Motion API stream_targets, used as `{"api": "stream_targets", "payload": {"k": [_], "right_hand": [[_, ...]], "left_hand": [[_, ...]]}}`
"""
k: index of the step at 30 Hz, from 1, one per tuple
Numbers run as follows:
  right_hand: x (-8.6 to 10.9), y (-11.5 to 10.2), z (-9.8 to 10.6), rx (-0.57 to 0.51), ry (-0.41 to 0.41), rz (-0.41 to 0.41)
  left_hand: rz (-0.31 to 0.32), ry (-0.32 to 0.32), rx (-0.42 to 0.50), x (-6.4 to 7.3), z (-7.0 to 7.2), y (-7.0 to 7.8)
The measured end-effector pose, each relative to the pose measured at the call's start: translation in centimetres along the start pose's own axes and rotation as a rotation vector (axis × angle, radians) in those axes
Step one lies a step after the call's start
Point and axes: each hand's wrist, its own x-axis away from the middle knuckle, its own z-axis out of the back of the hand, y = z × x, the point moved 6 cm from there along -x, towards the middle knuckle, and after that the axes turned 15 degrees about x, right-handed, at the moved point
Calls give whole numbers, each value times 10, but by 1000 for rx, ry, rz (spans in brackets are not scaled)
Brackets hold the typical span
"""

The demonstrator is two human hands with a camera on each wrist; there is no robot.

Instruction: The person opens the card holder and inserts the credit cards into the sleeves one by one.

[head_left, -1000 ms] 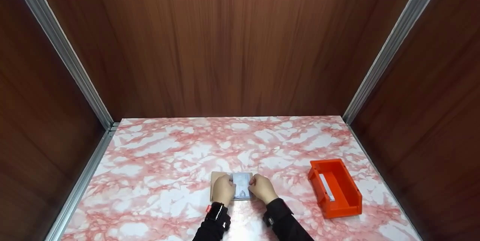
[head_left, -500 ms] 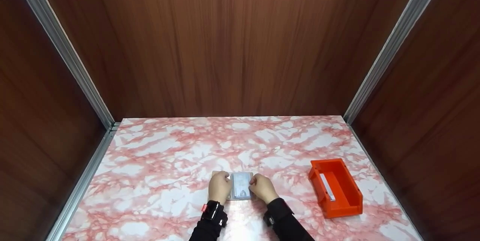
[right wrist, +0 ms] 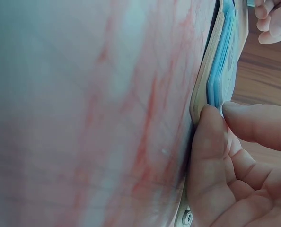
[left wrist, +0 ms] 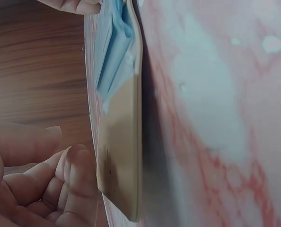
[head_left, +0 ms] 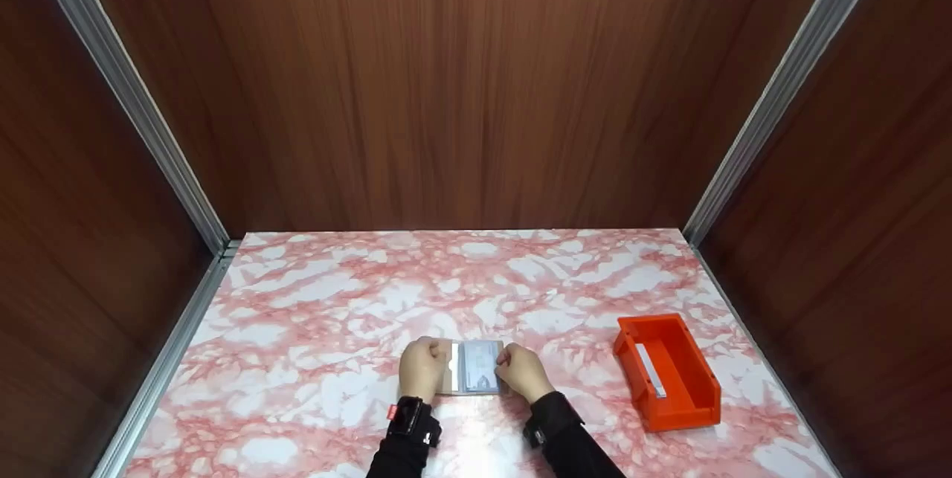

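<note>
A card holder with a tan cover lies spread on the table, its stack of clear bluish plastic sleeves on the right half. My right hand pinches the outer edge of those sleeves between thumb and index finger, as the right wrist view shows. At the left half, my left hand is beside the tan cover. Its thumb and loosely bent fingers are apart, with nothing between them. A white strip shows on the cover between the left hand and the sleeves.
An orange bin stands on the right of the marbled pink-and-white table. Inside it, a white strip is visible along the left wall. Brown wood-grain panels enclose the table at the back and sides.
My left hand has moved left, away from the sleeves, uncovering the white strip and part of the cover's left half. The right hand has stayed at the sleeves' right edge.
</note>
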Motion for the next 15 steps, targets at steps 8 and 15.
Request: {"api": "stream_targets", "payload": {"k": [8,15], "right_hand": [[0,0,3,-7,11,-1],[0,2,0,-39,20,17]], "left_hand": [[22,16,11,-3,10,-4],[34,27,16,-4,14,-11]]}}
